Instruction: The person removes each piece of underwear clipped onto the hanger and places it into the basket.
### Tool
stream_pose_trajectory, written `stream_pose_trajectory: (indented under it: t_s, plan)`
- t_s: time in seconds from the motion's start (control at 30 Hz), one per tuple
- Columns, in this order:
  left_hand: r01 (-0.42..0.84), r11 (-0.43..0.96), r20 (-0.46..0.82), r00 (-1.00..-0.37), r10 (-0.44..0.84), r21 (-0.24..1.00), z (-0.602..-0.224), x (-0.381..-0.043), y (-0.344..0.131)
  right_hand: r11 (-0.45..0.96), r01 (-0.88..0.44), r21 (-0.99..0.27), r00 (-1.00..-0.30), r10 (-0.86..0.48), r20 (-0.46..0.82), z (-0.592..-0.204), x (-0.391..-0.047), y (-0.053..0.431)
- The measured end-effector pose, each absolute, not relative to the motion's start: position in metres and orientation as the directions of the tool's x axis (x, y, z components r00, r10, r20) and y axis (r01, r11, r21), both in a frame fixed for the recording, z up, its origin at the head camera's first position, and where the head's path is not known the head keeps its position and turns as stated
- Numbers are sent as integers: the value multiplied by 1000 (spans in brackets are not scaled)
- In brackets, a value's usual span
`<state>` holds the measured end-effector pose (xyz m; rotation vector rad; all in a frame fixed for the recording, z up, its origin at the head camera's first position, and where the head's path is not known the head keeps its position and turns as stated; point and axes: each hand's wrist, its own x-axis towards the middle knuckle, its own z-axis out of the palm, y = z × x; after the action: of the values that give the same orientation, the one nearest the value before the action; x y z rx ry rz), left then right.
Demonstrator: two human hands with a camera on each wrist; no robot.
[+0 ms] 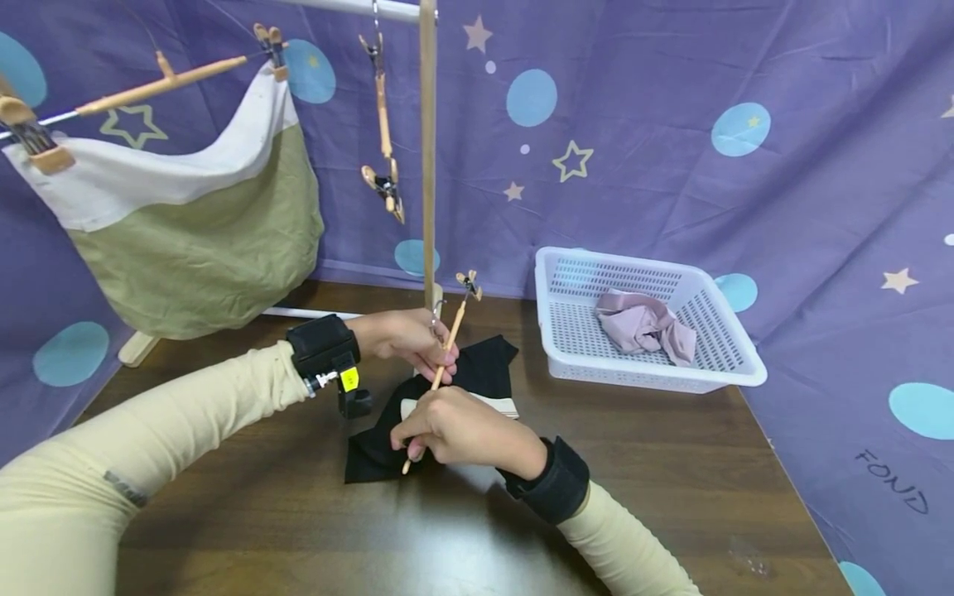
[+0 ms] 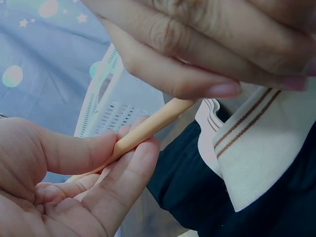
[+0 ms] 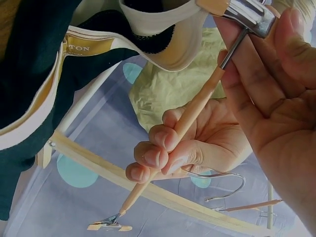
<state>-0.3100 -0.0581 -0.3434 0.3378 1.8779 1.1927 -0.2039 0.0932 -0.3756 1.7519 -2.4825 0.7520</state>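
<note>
My left hand (image 1: 406, 335) pinches the wooden bar (image 3: 195, 111) of a clip hanger (image 1: 455, 324) between thumb and fingers. The hanger slants over a black garment (image 1: 488, 364) with a white striped band (image 2: 261, 143). At the hanger's near end, my right hand (image 1: 469, 426) holds a metal-and-wood clip (image 3: 254, 19), which lies against the white band in the right wrist view. The far clip (image 1: 469, 285) stands free of the cloth. A metal hook (image 3: 232, 185) sticks out beside my left fingers. Part of the garment is hidden under my right hand.
A white basket (image 1: 656, 377) with a crumpled pink cloth (image 1: 644, 323) stands at the back right. On the left, a green and white cloth (image 1: 216, 240) hangs from a clip hanger. Another hanger (image 1: 383, 116) dangles near the rack's wooden post (image 1: 428, 149).
</note>
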Motion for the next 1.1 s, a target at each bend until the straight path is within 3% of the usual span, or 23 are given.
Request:
stream_pose_trajectory:
  t_s: [0.4, 0.87, 1.1]
  plan:
    - [-208, 475, -497, -593, 633, 855, -344, -308, -62, 255, -892, -373, -378, -873, 308, -377, -201, 89]
    - [-166, 453, -454, -602, 657, 876, -341, -308, -62, 197, -932, -305, -320, -842, 435, -378, -203, 91]
    - [-179, 428, -443, -600, 667, 886, -341, -312, -62, 194, -913, -360, -337, -856, 391, -377, -207, 91]
